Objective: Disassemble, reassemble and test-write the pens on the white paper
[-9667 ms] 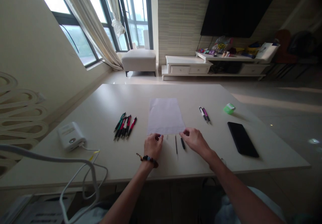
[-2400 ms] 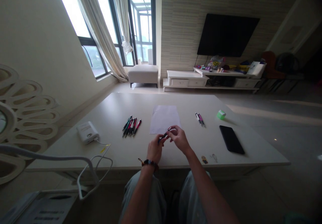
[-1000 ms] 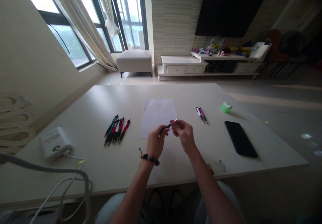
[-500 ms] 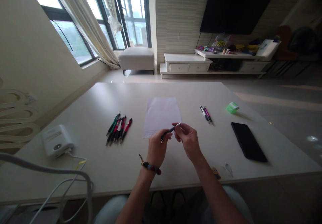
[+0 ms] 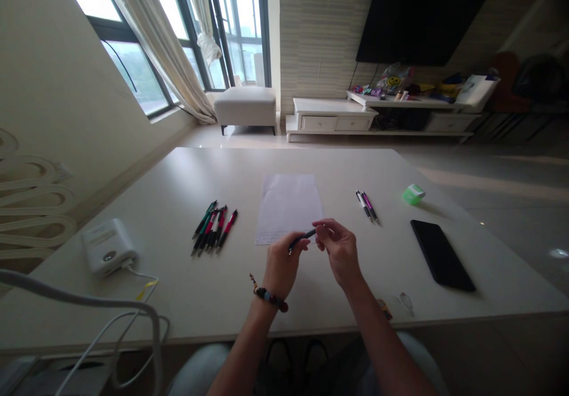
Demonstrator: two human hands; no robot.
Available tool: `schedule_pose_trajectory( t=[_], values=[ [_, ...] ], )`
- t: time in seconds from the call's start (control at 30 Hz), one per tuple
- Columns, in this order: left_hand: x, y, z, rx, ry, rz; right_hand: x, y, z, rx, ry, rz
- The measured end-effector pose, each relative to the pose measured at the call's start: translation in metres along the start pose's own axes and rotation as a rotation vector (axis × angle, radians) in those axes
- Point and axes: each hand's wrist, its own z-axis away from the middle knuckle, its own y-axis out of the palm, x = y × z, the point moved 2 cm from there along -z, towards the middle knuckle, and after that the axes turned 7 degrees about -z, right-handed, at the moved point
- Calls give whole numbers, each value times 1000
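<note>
A dark pen (image 5: pixel 304 237) is held in the air above the near edge of a white sheet of paper (image 5: pixel 291 200). My left hand (image 5: pixel 283 262), with a beaded bracelet at the wrist, is closed around the pen's lower-left part. At the other end of the pen, my right hand (image 5: pixel 340 251) pinches with thumb and fingers, which hide that end. Several pens (image 5: pixel 213 228) in green, red, white and black lie in a group on the left. A white pen (image 5: pixel 363 205) and a purple pen (image 5: pixel 370 206) lie side by side on the right.
All this lies on a white table (image 5: pixel 200 301). To the right are a black phone (image 5: pixel 440 254) and a green box (image 5: pixel 414 194). At left sits a white charger (image 5: pixel 109 246) with a cable (image 5: pixel 89 298). Small items, one clear (image 5: pixel 406 302), lie near the front edge.
The silver tip that showed at my right fingers is now hidden by them. Both hands still hold the pen; the whole view has shifted slightly.
</note>
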Motion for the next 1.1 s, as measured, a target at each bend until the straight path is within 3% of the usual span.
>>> schedule_pose_trajectory(
  t=[0.1,0.23,0.33,0.47,0.63,0.77,0.93,1.1],
  values=[
    [-1,1,0,9,3,6,0,-1,0,-49,-11,19],
    [-2,2,1,-4,-7,6,0,1,0,20,62,-60],
    [-3,3,1,2,-5,1,2,0,1,-39,52,9],
    [-2,3,2,-7,4,10,3,2,2,55,95,-122],
    [-2,3,2,-3,7,16,4,0,1,-31,63,-55],
    [-3,2,2,-15,-5,26,2,3,2,51,98,-136],
    [-7,4,4,-37,-24,49,-2,-3,2,-124,71,-70],
    [-8,3,4,-37,-25,77,0,2,3,11,80,-152]
  ],
)
